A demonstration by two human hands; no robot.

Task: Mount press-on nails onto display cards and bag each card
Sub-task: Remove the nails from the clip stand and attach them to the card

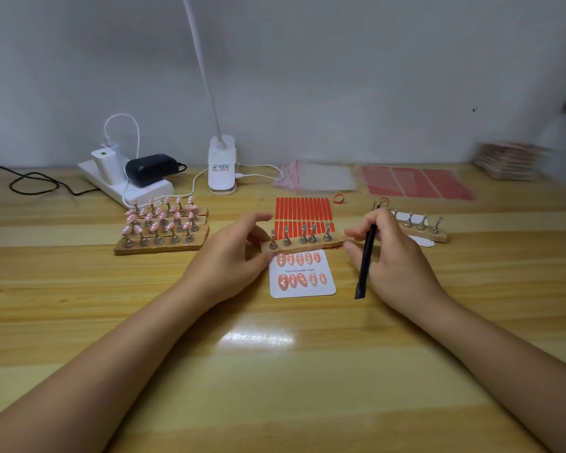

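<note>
Both hands pinch the emptied wooden stand strip by its ends, the left hand bare, the right hand also gripping a black tool; the filled display card beneath looks light, flimsy, best lifted by its edges.

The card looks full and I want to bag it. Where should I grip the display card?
Pinch the display card at its bare near edge, coming from the front. The nails fill the upper part, and the empty wooden holder strip covers its far edge.
</note>
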